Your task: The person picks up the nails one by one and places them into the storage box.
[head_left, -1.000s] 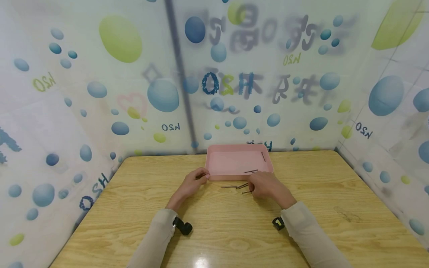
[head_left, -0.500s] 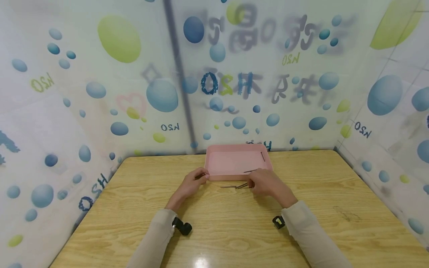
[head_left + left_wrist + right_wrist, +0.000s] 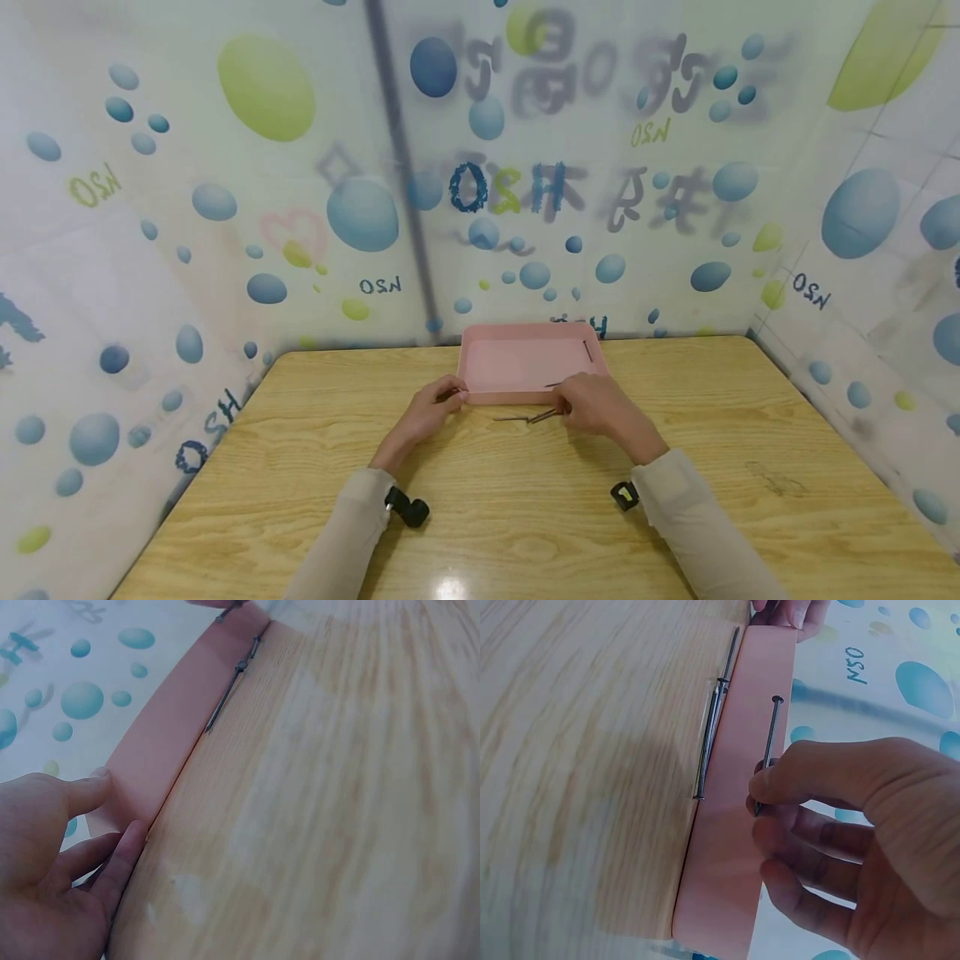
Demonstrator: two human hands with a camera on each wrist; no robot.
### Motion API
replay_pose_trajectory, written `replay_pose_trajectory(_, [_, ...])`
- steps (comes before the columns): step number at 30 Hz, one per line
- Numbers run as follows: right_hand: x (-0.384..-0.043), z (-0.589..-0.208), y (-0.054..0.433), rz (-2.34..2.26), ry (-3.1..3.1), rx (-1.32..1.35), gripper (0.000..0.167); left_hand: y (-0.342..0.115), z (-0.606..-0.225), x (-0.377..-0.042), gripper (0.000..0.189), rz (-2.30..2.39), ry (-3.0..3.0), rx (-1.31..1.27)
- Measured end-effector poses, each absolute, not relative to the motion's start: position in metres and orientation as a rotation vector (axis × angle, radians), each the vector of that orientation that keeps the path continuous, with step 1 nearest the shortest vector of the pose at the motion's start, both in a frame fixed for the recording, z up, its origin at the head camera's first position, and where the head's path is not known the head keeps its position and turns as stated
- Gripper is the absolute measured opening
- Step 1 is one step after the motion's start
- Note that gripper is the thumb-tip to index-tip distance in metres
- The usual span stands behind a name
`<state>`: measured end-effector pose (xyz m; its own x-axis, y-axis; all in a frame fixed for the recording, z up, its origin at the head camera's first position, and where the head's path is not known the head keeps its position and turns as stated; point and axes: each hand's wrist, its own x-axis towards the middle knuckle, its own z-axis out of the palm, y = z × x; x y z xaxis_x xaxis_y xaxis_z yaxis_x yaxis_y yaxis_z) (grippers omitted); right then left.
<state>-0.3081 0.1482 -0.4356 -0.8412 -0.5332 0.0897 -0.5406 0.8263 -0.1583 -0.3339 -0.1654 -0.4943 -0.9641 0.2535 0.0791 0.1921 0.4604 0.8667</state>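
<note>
My right hand (image 3: pixel 596 404) pinches a nail (image 3: pixel 772 735) between thumb and forefinger, its head pointing away from the fingers, close in front of the pink tray's (image 3: pixel 510 398) front wall. My left hand (image 3: pixel 431 408) holds the tray's front left corner, thumb and fingers at the wall in the left wrist view. Along the foot of that wall, several nails (image 3: pixel 711 735) lie on the table, some side by side. Inside the tray are a nail (image 3: pixel 588 351) at the right and another (image 3: pixel 552 384) near the front, partly behind my right hand.
The wooden table (image 3: pixel 480 508) carries the tray near its back edge. A patterned curtain (image 3: pixel 360 275) hangs right behind it and along both sides. Black wrist straps show at the left cuff (image 3: pixel 407 506) and the right cuff (image 3: pixel 624 496).
My right hand has picked up a nail from the table and risen slightly toward the tray. The left hand stays at the tray corner.
</note>
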Motion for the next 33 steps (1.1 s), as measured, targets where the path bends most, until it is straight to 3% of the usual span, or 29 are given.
replay_pose_trajectory(15, [-0.308, -0.4319, 0.1498, 0.298, -2.892, 0.847, 0.02, -0.165, -0.493, -0.3315, 0.018, 1.582, 2.617, 0.395])
replay_pose_trajectory(33, [-0.3086, -0.4325, 0.1516, 0.237, -2.815, 0.721, 0.008, -0.1647, -0.492, -0.3319, 0.014, 1.567, 2.615, 0.369])
